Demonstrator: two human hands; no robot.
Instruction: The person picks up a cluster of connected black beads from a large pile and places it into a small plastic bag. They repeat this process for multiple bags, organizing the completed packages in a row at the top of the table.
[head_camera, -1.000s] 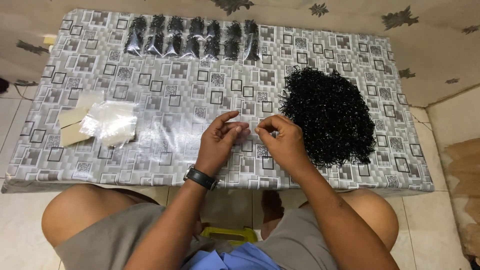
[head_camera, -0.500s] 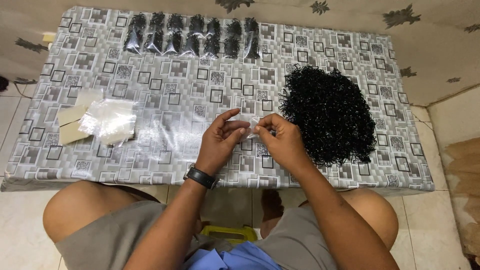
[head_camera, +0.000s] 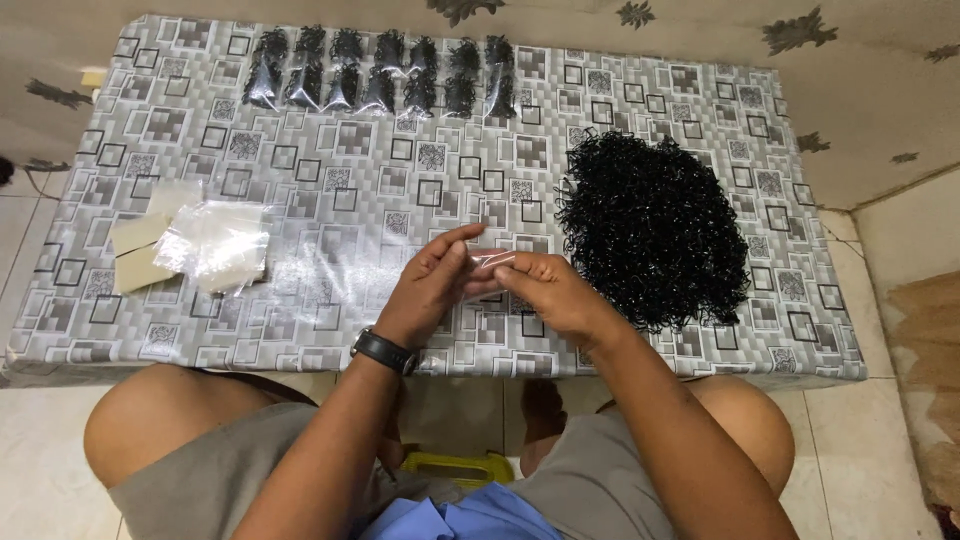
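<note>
Your left hand (head_camera: 432, 285) and right hand (head_camera: 548, 292) meet in front of you, fingertips touching, fingers curled inward in a pinch. Both forearms angle in from below, converging toward the middle. Your left wrist is bent slightly, palm turned rightward; your right hand lies knuckles up, thumb tucked against the left fingers.

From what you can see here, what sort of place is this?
Probably a home packing spot: a low table with a patterned cover on a tiled floor, a heap of small black pieces, filled little bags in rows, empty clear bags.
</note>
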